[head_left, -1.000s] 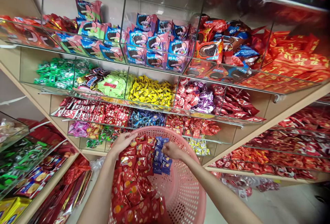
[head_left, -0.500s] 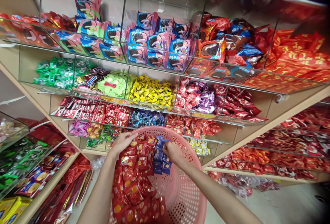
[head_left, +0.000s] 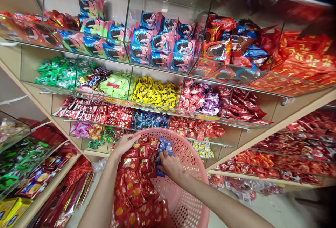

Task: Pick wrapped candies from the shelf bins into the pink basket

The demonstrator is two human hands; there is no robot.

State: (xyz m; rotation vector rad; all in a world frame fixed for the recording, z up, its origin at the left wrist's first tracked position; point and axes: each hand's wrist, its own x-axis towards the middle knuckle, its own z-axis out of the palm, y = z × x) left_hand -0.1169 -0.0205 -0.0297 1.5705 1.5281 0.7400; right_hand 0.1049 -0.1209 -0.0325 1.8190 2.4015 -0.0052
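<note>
My left hand (head_left: 126, 146) is closed on the upper left rim of a pink perforated plastic basket (head_left: 198, 161). Inside, red candy packets (head_left: 133, 186) with orange fruit prints cover its left side. Blue-purple candy packets (head_left: 166, 145) form a small group at the upper middle, right beside the red ones. Over this group lies my right hand (head_left: 172, 166), thumb and fingers apart, fingertips touching the packets. It partly hides those underneath.
Glass-fronted shelves face me with wrapped biscuits (head_left: 162, 42), green-wrapped candies (head_left: 61, 72), yellow-wrapped candies (head_left: 154, 93) and dark blue candies (head_left: 149, 120). Slanted shelf bins (head_left: 34, 172) flank the left. More red packets (head_left: 262, 161) fill shelves at right.
My right hand has shifted down and slightly left over the blue-purple packets, its closed fingers now spread. My left hand stays at the basket rim.
</note>
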